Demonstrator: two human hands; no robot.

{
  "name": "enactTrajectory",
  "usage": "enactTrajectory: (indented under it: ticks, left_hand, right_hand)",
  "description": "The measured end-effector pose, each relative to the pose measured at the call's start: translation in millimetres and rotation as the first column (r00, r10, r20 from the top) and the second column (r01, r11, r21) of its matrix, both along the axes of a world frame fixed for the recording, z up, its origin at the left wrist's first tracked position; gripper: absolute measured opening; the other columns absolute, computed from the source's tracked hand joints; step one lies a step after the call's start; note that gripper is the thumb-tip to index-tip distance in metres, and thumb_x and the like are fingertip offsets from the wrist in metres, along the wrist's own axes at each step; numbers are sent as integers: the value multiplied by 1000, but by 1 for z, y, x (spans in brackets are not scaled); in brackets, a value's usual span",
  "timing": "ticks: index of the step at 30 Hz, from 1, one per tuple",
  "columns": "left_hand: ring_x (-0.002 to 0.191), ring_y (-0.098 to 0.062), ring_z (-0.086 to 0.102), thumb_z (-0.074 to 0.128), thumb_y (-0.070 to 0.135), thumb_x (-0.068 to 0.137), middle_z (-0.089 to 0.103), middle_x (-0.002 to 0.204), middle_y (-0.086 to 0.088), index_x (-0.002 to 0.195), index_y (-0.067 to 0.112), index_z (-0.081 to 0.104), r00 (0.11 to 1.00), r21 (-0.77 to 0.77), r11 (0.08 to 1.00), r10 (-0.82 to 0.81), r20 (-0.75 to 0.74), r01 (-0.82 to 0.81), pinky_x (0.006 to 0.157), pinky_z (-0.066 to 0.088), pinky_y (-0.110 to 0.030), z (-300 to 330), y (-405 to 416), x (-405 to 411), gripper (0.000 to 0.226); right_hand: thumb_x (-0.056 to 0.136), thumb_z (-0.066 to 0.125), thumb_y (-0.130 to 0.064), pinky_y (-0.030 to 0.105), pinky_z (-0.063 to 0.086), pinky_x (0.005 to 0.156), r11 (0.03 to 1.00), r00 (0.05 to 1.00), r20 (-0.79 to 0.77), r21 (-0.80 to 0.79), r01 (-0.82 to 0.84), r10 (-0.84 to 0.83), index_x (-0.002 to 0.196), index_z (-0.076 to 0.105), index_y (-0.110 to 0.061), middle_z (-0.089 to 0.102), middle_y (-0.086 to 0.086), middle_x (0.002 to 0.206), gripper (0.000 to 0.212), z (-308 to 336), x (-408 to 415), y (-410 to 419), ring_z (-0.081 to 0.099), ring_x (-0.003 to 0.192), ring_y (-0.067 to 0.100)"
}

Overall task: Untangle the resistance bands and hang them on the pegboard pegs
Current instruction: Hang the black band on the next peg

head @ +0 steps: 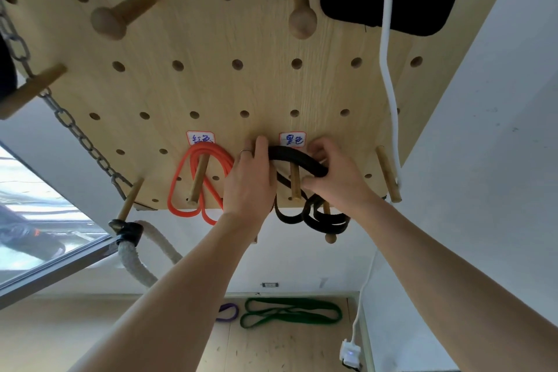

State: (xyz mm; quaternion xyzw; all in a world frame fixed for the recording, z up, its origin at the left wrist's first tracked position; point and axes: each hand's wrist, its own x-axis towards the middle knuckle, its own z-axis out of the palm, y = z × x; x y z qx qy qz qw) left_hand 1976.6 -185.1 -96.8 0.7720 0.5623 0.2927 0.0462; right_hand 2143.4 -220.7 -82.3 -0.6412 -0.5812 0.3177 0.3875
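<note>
Hands, two of them, reach up to a wooden pegboard [211, 84]: the left hand [252, 183] and the right hand [335, 174] each curl their fingers around one black resistance band [297, 160], draped in an arc across a peg [295, 181] beneath a handwritten label [292, 139]. One orange band [197, 187] hangs in loops on the neighbouring peg, its long axis running down the board. On the floor below lie one green band [291, 312], stretched sideways, and one purple band [227, 311] just left of it.
</note>
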Motion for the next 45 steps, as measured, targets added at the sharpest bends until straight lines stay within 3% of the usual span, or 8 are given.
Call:
enactTrajectory:
  ticks: [4, 8, 14, 18, 28, 34, 39, 45]
  left_hand:
    - [72, -26, 58, 50, 16, 102, 55, 107, -7, 114, 12, 45, 999, 31, 1000, -6, 42, 5, 53, 55, -40, 4, -1, -1, 14]
    - [71, -24, 59, 54, 18, 101, 55, 102, -5, 111, 12, 46, 998, 40, 999, 1, 64, -3, 52, 55, -40, 8, -3, 1, 14]
    - [66, -22, 56, 46, 25, 105, 57, 95, -7, 110, 12, 42, 955, -151, 987, 93, 283, -52, 49, 47, -38, -15, -14, 18, 14]
    - [71, -21, 52, 47, 23, 106, 58, 98, -14, 111, 8, 42, 914, -293, 956, 136, 383, -19, 51, 32, -26, -34, -20, 26, 17]
    - [115, -37, 59, 60, 12, 99, 49, 132, -21, 131, 6, 35, 970, -336, 942, 90, 228, -9, 93, 56, -46, -45, -19, 38, 41]
    - [89, -29, 63, 59, 17, 98, 56, 108, -10, 122, 10, 38, 935, -398, 917, 159, 316, -22, 67, 50, -34, -57, -22, 39, 33]
    - [103, -32, 64, 60, 23, 98, 55, 121, -15, 124, 11, 39, 948, -364, 930, 159, 276, -49, 79, 59, -42, -58, -15, 41, 36]
    - [117, -35, 58, 58, 18, 98, 51, 132, -18, 129, 8, 37, 923, -405, 906, 256, 288, -125, 92, 56, -44, -56, -6, 51, 38]
  right_hand:
    - [86, 74, -11, 34, 61, 81, 999, 993, 113, -47, -27, 32, 112, 58, -25, 68, -4, 101, 34, 5, 15, -3, 69, 90, 14]
    - [86, 71, -8, 30, 56, 77, 993, 963, -245, 11, 116, -109, 109, 60, -28, 70, 2, 102, 33, 13, 8, -4, 69, 92, 18]
    - [76, 63, 2, 40, 50, 89, 956, 753, -605, -46, 291, -258, 102, 60, -23, 63, -5, 84, 36, 14, -17, 3, 61, 88, 17]
    - [76, 61, 2, 36, 45, 80, 944, 741, -598, -89, 317, -306, 97, 59, -20, 62, -7, 78, 31, 1, -22, 3, 59, 83, 16]
    - [89, 65, -9, 24, 48, 69, 927, 775, -524, -86, 365, -354, 104, 60, -12, 68, 7, 96, 17, -33, -30, 1, 64, 83, 15]
    - [95, 64, -21, 24, 51, 69, 931, 793, -498, -96, 352, -351, 109, 58, -13, 67, 5, 101, 17, -48, -30, -2, 64, 86, 13]
    - [90, 70, -16, 15, 50, 64, 933, 854, -399, -10, 359, -334, 103, 56, -15, 64, 1, 90, 19, -58, -29, 0, 62, 73, -1]
    - [79, 82, -16, 9, 46, 64, 864, 849, -299, 125, 488, -436, 102, 53, -16, 62, 1, 92, 37, -70, -28, 6, 62, 79, 6]
